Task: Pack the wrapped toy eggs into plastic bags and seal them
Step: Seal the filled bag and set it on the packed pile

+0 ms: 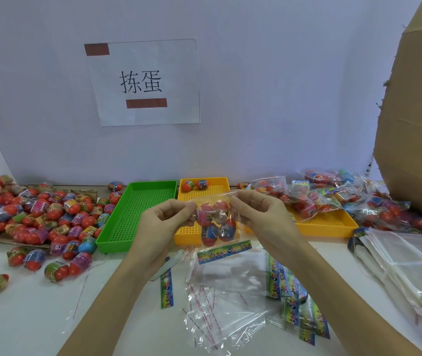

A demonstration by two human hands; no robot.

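A clear plastic bag [216, 222] with several wrapped toy eggs inside hangs in the air above the near yellow tray. My left hand [165, 222] pinches its upper left edge. My right hand [258, 214] pinches the upper right edge, and the bag's top is stretched between the two. A printed colourful strip [224, 251] runs along the bag's lower end. Loose wrapped eggs [38, 217] lie in a big heap on the left of the table. Filled bags [333, 199] are piled at the back right.
An empty green tray [138, 214] stands left of a yellow tray [192, 233] with two eggs [195, 185] at its far end; another yellow tray [328, 224] sits right. Empty clear bags [225, 304] and printed strips [289, 289] lie in front. A bag stack [405, 258] and cardboard box [415, 124] are right.
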